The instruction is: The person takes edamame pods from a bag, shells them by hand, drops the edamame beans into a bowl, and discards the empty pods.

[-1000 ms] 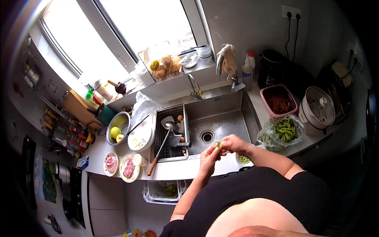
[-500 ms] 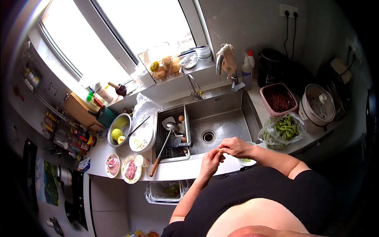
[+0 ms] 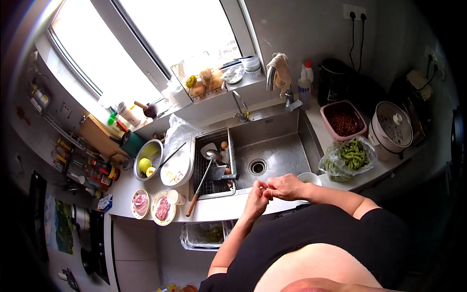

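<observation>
My left hand (image 3: 256, 200) and my right hand (image 3: 287, 188) meet over the front edge of the sink, fingertips closed together in a pinch. Between them is a small green edamame pod, almost entirely hidden by the fingers. A white bowl (image 3: 309, 179) stands beside my right hand and is partly covered by that hand and wrist. To the right, an open clear plastic bag (image 3: 332, 168) holds a heap of green edamame pods (image 3: 354, 155).
Left of the sink basin (image 3: 272, 141), a wire rack (image 3: 214, 193) holds a cleaver, ladle and eggs. Plates of raw meat (image 3: 163, 208), a white bowl (image 3: 176, 168) and a metal bowl (image 3: 148, 160) stand farther left. A pink basin (image 3: 343, 120) and white cooker (image 3: 393, 126) stand right. Below is an open lined bin (image 3: 202, 235).
Both hands have shifted slightly left and down, still joined at the fingertips. More of the white bowl's rim shows beside my right hand.
</observation>
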Tool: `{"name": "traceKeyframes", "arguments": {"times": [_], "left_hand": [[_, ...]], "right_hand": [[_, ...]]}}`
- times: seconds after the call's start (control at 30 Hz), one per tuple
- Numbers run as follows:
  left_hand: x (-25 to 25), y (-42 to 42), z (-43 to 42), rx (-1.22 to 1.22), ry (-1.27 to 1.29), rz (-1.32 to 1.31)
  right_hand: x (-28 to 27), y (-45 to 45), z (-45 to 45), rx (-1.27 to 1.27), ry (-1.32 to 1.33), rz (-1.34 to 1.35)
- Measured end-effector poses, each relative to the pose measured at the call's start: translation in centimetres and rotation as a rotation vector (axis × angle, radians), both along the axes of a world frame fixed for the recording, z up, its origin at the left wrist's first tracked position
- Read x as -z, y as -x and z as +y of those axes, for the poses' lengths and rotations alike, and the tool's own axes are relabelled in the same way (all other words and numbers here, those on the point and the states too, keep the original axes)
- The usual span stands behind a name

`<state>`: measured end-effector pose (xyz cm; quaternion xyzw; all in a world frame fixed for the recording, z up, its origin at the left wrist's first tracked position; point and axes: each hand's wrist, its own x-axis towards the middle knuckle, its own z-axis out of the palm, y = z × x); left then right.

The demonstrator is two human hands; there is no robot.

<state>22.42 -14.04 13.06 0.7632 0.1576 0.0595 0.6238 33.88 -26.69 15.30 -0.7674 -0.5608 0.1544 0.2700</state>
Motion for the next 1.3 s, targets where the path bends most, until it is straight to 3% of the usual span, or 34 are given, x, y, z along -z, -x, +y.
{"name": "traceKeyframes", "arguments": {"times": [0.07,0.13,0.3,0.37,0.7,0.8,0.87,1.07,1.13,1.2,1.27,1.3], "left_hand": [[-1.4,0.2,-0.2,0.044,0.133,0.011],[-2.2,0.7,0.3,0.083,0.477,0.021],[-2.2,0.8,1.0,0.185,0.589,0.021],[-1.9,0.8,0.7,0.167,0.648,-0.012],[-1.6,0.8,-0.2,0.053,0.599,-0.094],[-2.6,1.0,-0.7,-0.080,0.696,-0.024],[-2.2,1.5,-0.2,0.169,0.487,-0.060],[-3.3,2.0,0.3,0.247,0.469,0.019],[-3.0,1.9,0.3,0.184,0.557,-0.014],[-3.1,1.4,0.1,0.155,0.571,-0.050],[-2.6,0.9,0.2,0.058,0.581,-0.093],[-2.3,0.7,0.2,0.046,0.563,-0.114]], "right_hand": [[0.9,-0.1,0.0,-0.051,-0.080,0.046],[1.7,-0.1,0.0,-0.134,-0.055,0.041],[0.9,-0.1,-0.2,-0.168,-0.125,0.217],[0.1,-0.4,-0.2,-0.256,-0.119,0.515],[-0.1,-0.5,-0.1,-0.264,-0.115,0.579],[0.1,-0.8,-0.1,-0.198,-0.018,0.507],[-0.9,-0.9,-0.5,-0.180,0.015,0.382],[0.3,-0.1,-0.6,-0.243,-0.014,0.228],[0.7,0.0,-0.6,-0.217,-0.086,0.428],[3.0,-0.1,0.0,-0.151,-0.187,0.365],[4.0,0.0,0.3,0.020,-0.278,0.820],[3.7,0.0,0.3,0.019,-0.277,0.820]]}}
